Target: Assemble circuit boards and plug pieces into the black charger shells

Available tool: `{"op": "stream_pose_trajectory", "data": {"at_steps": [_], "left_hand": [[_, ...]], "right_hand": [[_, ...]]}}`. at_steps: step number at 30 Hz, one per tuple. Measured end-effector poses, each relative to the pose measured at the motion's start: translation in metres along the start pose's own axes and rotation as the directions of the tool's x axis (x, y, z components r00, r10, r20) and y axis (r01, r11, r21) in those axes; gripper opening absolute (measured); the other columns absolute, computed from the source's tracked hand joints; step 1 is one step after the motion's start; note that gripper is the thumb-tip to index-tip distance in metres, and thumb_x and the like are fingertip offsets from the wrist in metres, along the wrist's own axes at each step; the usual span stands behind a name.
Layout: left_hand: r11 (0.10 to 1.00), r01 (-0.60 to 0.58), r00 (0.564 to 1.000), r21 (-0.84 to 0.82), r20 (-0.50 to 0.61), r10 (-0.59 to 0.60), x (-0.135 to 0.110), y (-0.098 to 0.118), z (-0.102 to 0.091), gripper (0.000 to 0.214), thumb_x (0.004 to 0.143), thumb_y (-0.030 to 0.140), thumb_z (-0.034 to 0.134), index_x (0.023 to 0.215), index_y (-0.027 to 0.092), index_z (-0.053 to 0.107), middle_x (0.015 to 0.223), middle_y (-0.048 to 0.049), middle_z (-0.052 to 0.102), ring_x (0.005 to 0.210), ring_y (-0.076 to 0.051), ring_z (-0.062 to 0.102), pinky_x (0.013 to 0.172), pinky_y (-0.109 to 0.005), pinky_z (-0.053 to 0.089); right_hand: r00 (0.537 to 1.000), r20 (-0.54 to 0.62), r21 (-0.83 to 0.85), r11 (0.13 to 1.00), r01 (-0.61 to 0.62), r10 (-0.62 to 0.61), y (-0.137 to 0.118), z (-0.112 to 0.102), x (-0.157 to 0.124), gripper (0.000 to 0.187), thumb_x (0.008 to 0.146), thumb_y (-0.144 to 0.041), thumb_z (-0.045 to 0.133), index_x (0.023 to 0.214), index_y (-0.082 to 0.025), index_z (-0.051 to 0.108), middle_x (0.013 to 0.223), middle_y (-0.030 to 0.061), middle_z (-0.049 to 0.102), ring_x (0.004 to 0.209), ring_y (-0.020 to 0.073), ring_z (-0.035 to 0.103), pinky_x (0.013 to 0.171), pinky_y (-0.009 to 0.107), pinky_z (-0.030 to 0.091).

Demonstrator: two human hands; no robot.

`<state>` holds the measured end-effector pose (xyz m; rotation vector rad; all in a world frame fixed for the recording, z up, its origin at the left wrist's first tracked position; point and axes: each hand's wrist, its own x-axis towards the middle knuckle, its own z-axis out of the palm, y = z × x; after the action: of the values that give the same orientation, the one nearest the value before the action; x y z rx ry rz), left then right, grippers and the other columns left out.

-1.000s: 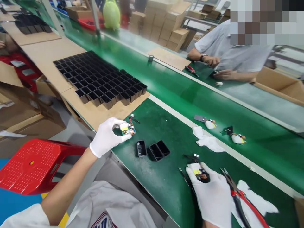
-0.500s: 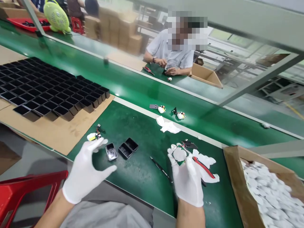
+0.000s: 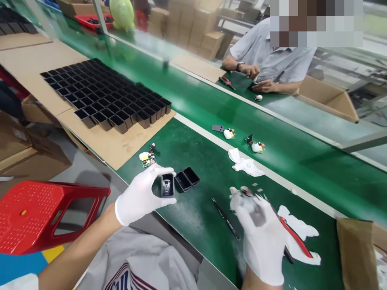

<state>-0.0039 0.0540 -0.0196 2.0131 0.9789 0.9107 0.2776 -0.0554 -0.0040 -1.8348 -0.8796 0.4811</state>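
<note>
My left hand (image 3: 145, 193), in a white glove, has its thumb and fingers on either side of a small black plastic box (image 3: 167, 186) with its open top facing me. Beside it lie two more black boxes (image 3: 188, 179). My right hand (image 3: 261, 229), also gloved and smeared by motion, is closed on a small circuit board (image 3: 245, 202), now blurred, with dark and red parts at its far end. Black tweezers (image 3: 226, 219) lie between my hands. Red-handled pliers (image 3: 296, 237) rest on white cloth right of my right hand.
Rows of black boxes (image 3: 111, 94) stand on cardboard at the left. Small circuit assemblies lie beyond my left hand (image 3: 148, 158) and on the green belt. A carton (image 3: 355, 249) stands at the right. Across the belt a person works with both hands. A red stool (image 3: 36, 213) is at lower left.
My left hand, open before, has closed in on the black box. My right hand has turned over with the circuit board, hiding its white round face. The camera view has swung left.
</note>
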Motion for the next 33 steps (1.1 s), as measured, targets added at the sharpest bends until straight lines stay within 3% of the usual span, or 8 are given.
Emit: {"op": "stream_pose_trajectory", "data": {"at_steps": [4,9,15,21,24,26,28,33], "left_hand": [[0.984,0.170,0.984,0.059,-0.073,-0.165,-0.001,-0.024,0.015,0.062,0.075,0.017,0.095,0.130,0.027,0.066,0.131,-0.0075,0.080,0.124,-0.032,0.077,0.116,-0.052,0.059],[0.981,0.175,0.980,0.077,-0.112,-0.166,-0.006,-0.040,0.027,0.063,0.082,0.026,0.088,0.139,0.028,0.061,0.133,-0.0076,0.080,0.127,-0.033,0.076,0.115,-0.053,0.059],[0.976,0.204,0.975,0.079,-0.103,-0.195,-0.010,-0.041,0.034,0.066,0.083,0.029,0.084,0.143,0.029,0.058,0.133,-0.0088,0.078,0.126,-0.035,0.076,0.114,-0.057,0.059],[0.993,0.075,0.981,-0.093,-0.173,-0.090,0.002,-0.030,-0.001,0.058,0.096,0.030,0.068,0.151,0.034,0.050,0.136,-0.0100,0.076,0.123,-0.034,0.076,0.108,-0.057,0.061],[1.000,0.021,0.973,-0.001,-0.231,-0.021,0.062,-0.016,-0.018,0.033,0.102,0.029,0.062,0.135,0.032,0.060,0.119,-0.0057,0.079,0.114,-0.029,0.077,0.103,-0.050,0.063],[0.984,0.011,0.998,0.179,-0.063,0.000,0.125,-0.009,-0.014,0.024,0.103,0.034,0.065,0.126,0.028,0.066,0.114,-0.0047,0.080,0.111,-0.028,0.077,0.106,-0.049,0.061],[0.933,-0.013,0.990,0.361,0.133,-0.038,0.194,-0.007,0.005,0.023,0.101,0.036,0.070,0.120,0.023,0.071,0.113,-0.0057,0.079,0.109,-0.028,0.076,0.106,-0.046,0.061],[0.846,-0.045,0.954,0.532,0.274,-0.121,0.318,-0.026,0.077,0.039,0.102,0.044,0.075,0.129,0.016,0.070,0.135,-0.0123,0.072,0.123,-0.030,0.071,0.107,-0.054,0.060]], "right_hand": [[0.996,0.086,-0.611,0.788,0.079,-0.034,0.005,0.005,0.019,0.050,0.078,-0.051,0.076,0.116,-0.018,0.080,0.114,0.0173,0.082,0.105,0.0400,0.077,0.098,0.055,0.059],[0.982,0.185,-0.627,0.764,0.148,-0.039,-0.003,-0.006,0.068,0.040,0.082,-0.048,0.080,0.114,-0.023,0.083,0.115,0.0093,0.082,0.100,0.0307,0.078,0.097,0.045,0.060],[0.989,0.143,-0.701,0.702,0.126,-0.035,-0.020,-0.008,0.205,0.038,0.109,-0.044,0.064,0.136,-0.017,0.070,0.143,0.0094,0.067,0.126,0.0275,0.070,0.109,0.048,0.059],[0.974,0.167,-0.791,0.611,0.037,0.156,-0.010,0.022,0.281,0.036,0.105,-0.044,0.073,0.131,-0.019,0.070,0.131,0.0081,0.073,0.111,0.0240,0.074,0.095,0.043,0.065],[0.972,0.159,-0.812,0.583,0.028,0.174,-0.006,0.032,0.289,0.033,0.104,-0.043,0.075,0.126,-0.019,0.071,0.124,0.0074,0.074,0.106,0.0227,0.075,0.091,0.041,0.066],[0.980,0.148,-0.801,0.597,0.042,0.130,-0.005,0.038,0.290,0.033,0.104,-0.043,0.075,0.125,-0.018,0.071,0.122,0.0070,0.075,0.105,0.0225,0.075,0.091,0.042,0.066],[0.992,0.117,-0.773,0.630,0.066,0.040,-0.006,0.043,0.285,0.032,0.103,-0.042,0.076,0.122,-0.017,0.071,0.122,0.0071,0.074,0.105,0.0223,0.074,0.093,0.043,0.064],[0.959,-0.036,-0.672,0.718,0.184,-0.280,-0.021,0.049,0.252,0.049,0.088,-0.040,0.082,0.129,-0.014,0.071,0.129,0.0142,0.068,0.108,0.0267,0.072,0.099,0.042,0.059]]}}
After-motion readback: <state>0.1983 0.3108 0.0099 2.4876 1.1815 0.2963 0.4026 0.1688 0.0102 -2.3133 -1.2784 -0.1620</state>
